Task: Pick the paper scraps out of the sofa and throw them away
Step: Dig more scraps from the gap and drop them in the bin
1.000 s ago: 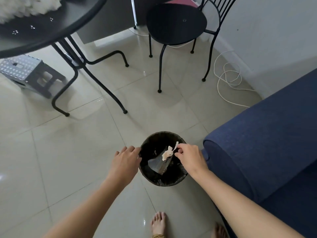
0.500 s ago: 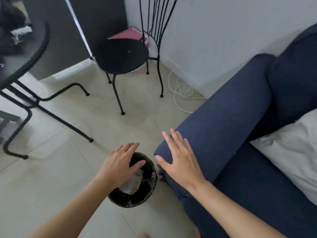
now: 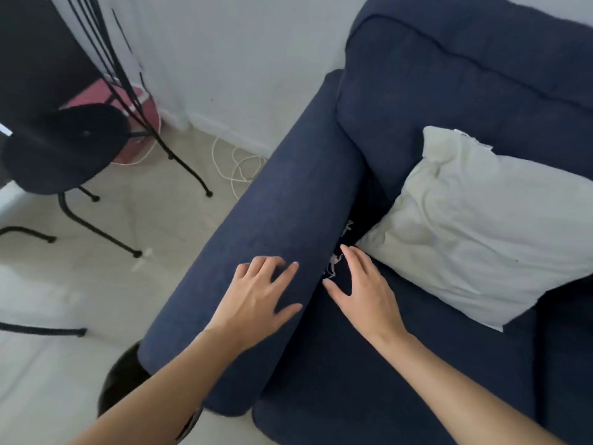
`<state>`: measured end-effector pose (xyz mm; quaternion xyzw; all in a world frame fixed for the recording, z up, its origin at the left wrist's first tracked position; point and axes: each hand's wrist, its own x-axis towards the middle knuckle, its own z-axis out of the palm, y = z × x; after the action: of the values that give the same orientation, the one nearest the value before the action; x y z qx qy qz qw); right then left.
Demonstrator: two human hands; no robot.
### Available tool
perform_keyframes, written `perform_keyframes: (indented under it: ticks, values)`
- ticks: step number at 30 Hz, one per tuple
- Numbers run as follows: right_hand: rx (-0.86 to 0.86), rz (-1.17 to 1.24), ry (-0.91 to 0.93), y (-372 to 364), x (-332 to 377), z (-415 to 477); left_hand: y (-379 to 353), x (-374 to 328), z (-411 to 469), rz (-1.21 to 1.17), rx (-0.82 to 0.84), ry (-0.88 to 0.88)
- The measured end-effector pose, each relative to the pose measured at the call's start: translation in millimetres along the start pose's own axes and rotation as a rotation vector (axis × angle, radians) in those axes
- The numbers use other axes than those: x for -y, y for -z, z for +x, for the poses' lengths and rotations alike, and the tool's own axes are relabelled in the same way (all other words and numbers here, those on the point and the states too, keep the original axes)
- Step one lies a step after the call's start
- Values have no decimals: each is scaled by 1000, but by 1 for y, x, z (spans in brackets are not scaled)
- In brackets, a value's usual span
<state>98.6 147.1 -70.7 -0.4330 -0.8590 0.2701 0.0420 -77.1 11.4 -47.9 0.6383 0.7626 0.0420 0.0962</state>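
Note:
A dark blue sofa fills the right side. Pale paper scraps stick out of the gap between its armrest and the seat cushion, with another scrap further up the same gap. My left hand lies flat on the armrest, fingers spread, holding nothing. My right hand hovers over the seat with fingers apart, its fingertips right beside the scraps. The black bin stands on the floor at the armrest's near end, mostly hidden by my left forearm.
A white pillow rests on the seat just right of the gap. A black metal chair stands at the left on the tiled floor, with table legs nearer me. A white cable lies coiled by the wall.
I dropped a scrap into the bin, then my view swung right to the sofa. My left hand moved from the bin onto the armrest and my right hand reached the gap.

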Motion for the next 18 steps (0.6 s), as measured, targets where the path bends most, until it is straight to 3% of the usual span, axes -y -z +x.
perform_keyframes:
  ticks: [6, 13, 18]
  values:
    - [88, 94, -251, -8, -81, 61, -49, -45, 90, 242, 191, -208]
    - [164, 212, -310, -61, -112, 151, -113, -73, 172, 699, 467, -217]
    - [251, 175, -360, -85, -123, 206, -162, -76, 208, 881, 586, -210]
